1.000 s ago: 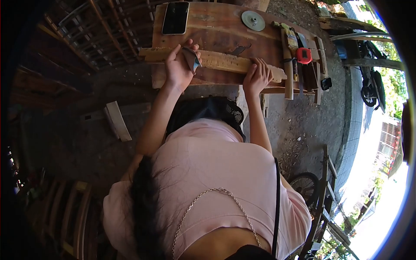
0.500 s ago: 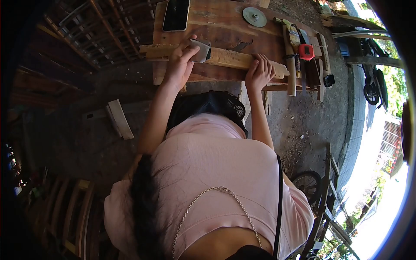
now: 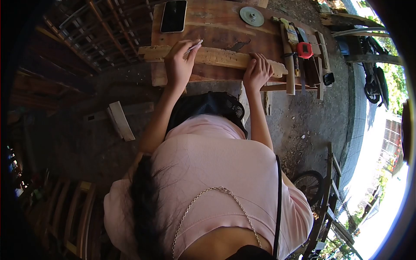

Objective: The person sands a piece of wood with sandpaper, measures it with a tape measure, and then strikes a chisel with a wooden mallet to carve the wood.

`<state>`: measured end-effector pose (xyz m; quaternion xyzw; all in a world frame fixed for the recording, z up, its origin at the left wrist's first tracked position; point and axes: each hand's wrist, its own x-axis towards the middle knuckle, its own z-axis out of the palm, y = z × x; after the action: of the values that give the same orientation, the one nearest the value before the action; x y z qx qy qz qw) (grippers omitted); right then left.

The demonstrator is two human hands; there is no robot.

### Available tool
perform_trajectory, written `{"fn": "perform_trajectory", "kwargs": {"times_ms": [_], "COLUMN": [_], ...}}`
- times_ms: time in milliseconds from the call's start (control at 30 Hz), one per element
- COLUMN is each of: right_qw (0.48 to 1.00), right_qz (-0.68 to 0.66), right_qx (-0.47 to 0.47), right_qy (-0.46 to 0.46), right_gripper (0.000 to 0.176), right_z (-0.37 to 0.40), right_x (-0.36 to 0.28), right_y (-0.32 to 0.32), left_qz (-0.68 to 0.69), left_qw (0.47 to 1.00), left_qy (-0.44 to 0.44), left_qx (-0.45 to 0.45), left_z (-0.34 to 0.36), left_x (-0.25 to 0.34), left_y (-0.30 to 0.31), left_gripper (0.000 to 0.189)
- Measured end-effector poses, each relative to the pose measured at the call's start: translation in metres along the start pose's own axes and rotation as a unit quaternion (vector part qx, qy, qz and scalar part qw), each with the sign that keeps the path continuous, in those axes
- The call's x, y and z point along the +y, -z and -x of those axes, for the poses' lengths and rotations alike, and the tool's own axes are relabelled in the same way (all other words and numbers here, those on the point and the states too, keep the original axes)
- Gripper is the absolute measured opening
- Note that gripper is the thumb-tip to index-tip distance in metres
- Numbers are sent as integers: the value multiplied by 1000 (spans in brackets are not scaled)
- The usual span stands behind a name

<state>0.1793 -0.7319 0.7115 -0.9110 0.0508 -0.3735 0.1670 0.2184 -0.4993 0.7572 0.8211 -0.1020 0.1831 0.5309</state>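
A long, light wooden strip lies across the near part of a reddish wooden table. My left hand, over the strip's left part, pinches a folded grey sheet, seen nearly edge-on. Near the strip's right end, my right hand rests on it with fingers wrapped over its far edge and presses it against the tabletop. A black phone lies beyond my left hand, and a round metal disc sits at the table's far side.
On the table's right side lie a red tape measure, a hammer-like wooden handle and other tools. A loose board is on the floor at the left. A bicycle wheel stands at the lower right.
The grey sheet has turned from facing the camera to nearly edge-on, and my left hand has tilted with it, a little lower. My right hand stays on the strip.
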Motion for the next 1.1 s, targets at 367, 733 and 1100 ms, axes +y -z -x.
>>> {"fn": "perform_trajectory", "kwargs": {"times_ms": [367,733,1100], "right_qw": [1000,1000,998], "right_qz": [-4,-10,-14], "right_qx": [-2,-17,-66], "right_qy": [0,-1,-12], "right_gripper": [24,23,24], "right_z": [0,0,-5], "right_x": [-2,0,0], "right_y": [1,3,11], "left_qz": [-326,-421,-282], "left_qw": [900,878,932], "left_qy": [-273,-203,-199], "left_qx": [-92,-106,-111], "left_z": [34,30,44], "left_x": [-17,-51,18], "left_y": [-50,54,-57], "left_gripper": [52,72,66]}}
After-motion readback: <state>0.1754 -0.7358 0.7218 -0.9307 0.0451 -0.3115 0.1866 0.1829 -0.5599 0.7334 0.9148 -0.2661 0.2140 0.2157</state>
